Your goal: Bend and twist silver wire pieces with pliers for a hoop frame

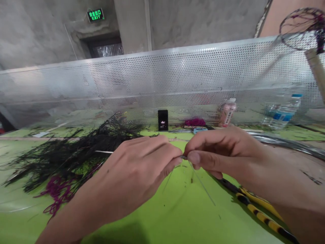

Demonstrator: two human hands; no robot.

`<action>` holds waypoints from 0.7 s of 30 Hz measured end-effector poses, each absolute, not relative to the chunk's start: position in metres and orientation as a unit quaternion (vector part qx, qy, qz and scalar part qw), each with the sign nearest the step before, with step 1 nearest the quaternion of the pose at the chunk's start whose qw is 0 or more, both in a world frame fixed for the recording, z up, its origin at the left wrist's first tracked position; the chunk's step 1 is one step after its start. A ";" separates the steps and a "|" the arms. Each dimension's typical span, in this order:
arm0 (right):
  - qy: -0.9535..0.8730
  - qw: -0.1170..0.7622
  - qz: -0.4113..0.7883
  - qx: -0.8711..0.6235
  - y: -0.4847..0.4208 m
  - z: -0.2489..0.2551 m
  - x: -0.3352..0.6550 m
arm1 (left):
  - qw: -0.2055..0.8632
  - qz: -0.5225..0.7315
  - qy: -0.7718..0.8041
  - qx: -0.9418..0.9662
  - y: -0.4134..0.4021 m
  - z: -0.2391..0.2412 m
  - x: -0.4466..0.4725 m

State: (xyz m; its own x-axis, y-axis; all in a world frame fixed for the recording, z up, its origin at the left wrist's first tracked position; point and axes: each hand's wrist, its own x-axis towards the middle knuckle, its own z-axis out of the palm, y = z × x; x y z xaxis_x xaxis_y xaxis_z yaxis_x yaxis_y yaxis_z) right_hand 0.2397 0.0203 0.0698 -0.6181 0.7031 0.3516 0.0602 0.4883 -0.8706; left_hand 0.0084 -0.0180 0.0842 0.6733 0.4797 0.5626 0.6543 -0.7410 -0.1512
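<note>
Over the green tabletop (162, 217), my left hand (142, 166) and my right hand (228, 152) meet, thumb and fingers pinched at almost the same spot. Between the fingertips shows a short dark bit of thin wire (203, 185), whose pale length slants down to the right from my right fingertips. A second fine strand runs down below my left fingers. What else the left hand closes round is hidden. Under my right wrist lies a tool with yellow-and-black handles (261, 215), partly covered by the arm.
Dark, twiggy strands (73, 149) heap at the left, with purple cord (56, 191) beside them. A phone (163, 120) leans on the perforated metal panel (177, 78). A pink bottle (228, 113), water bottle (285, 113) and coiled wire (286, 144) stand or lie to the right.
</note>
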 end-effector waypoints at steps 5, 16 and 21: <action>-0.757 0.327 0.519 -0.225 0.030 0.068 0.238 | 0.173 -0.250 -0.314 -0.900 -0.018 0.083 0.008; -0.749 0.344 0.514 -0.237 0.028 0.061 0.235 | 0.160 -0.249 -0.328 -0.897 -0.023 0.085 0.011; -0.730 0.336 0.542 -0.248 0.029 0.061 0.231 | 0.172 -0.248 -0.327 -0.896 -0.023 0.085 0.010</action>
